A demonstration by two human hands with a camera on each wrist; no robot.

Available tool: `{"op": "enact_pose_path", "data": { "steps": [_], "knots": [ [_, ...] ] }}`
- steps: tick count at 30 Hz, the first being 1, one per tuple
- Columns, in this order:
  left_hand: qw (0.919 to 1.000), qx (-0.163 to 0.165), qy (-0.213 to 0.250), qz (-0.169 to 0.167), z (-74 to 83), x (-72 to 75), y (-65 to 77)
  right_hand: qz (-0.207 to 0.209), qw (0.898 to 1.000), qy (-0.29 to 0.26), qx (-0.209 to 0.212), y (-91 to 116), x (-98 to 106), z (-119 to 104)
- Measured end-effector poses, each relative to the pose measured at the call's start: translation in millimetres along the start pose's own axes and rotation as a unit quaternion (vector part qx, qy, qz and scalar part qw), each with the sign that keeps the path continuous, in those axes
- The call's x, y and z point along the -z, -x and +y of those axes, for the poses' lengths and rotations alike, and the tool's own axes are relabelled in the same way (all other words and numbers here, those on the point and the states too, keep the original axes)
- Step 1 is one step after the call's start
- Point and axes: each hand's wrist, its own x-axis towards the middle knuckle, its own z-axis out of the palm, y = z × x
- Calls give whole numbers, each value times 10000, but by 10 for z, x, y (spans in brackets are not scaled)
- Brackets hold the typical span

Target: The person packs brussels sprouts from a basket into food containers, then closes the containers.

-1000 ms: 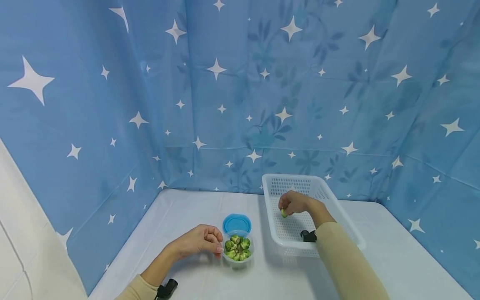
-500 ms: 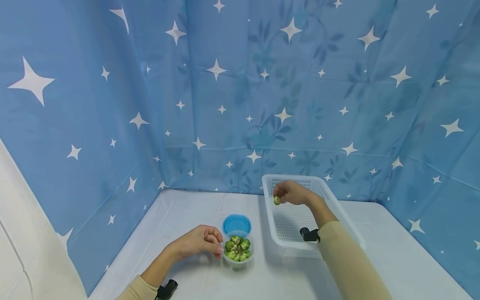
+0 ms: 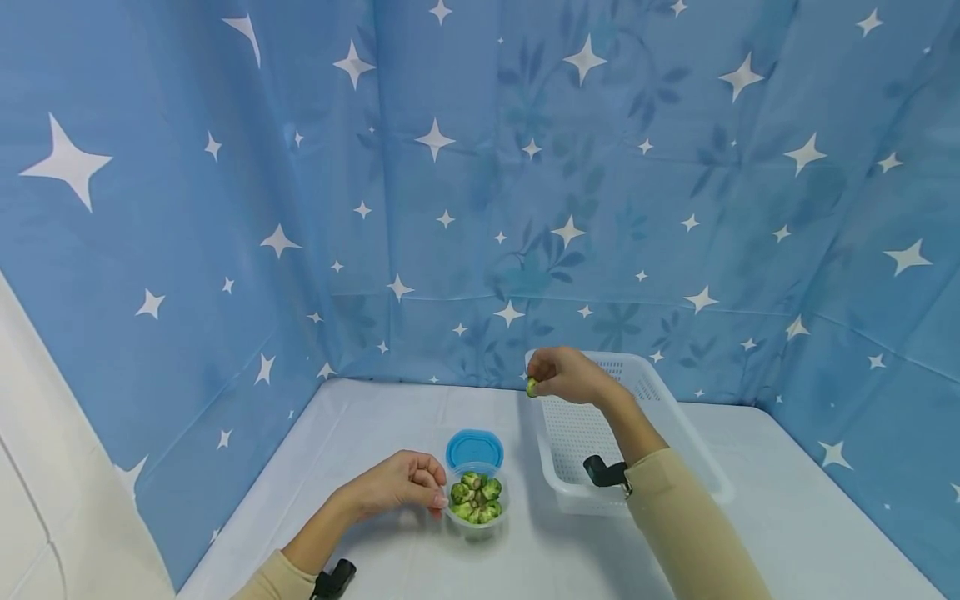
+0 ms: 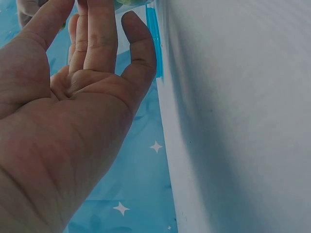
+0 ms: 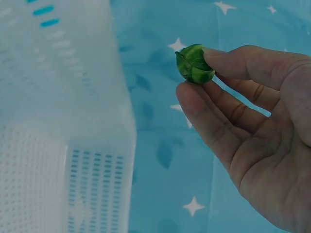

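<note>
My right hand (image 3: 572, 377) pinches a single Brussels sprout (image 5: 194, 64) between thumb and fingertips, raised above the left back corner of the white plastic basket (image 3: 684, 437). To the left stands a small clear round tub (image 3: 476, 532), filled with several Brussels sprouts (image 3: 461, 492). At the tub's left rim, my left hand (image 3: 397, 485) holds on with thumb and fingertips. In the left wrist view its palm is turned to the camera, and the fingertips run out of the top edge.
Just behind the tub lies a round blue lid (image 3: 474, 448) on the white tablecloth (image 3: 397, 417). A blue curtain (image 3: 465, 250) with white stars hangs along the back and sides. Black wrist cameras (image 3: 603, 472) sit at both sleeves.
My right hand has risen from inside the basket and moved back and left with the sprout in its fingertips. The left hand and the tub have stayed in place.
</note>
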Motion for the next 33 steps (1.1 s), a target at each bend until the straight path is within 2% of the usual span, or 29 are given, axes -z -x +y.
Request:
{"op": "enact_pose_path", "data": {
  "steps": [11,17,23,33],
  "knots": [
    [10000,5,20,-62,-20,9,-4,-3,9994,-110,334,46,-108,-325],
    [10000,25,19,-27,-26,7,-9,22,9977,-32,670,96,-229,-460],
    [10000,18,-5,-6,-22,6,-9,-43,9954,-114,948,131,-356,-531],
    [10000,0,33,-5,-27,21,-16,-238,9947,-326,950,163,-529,-544]
  ]
}}
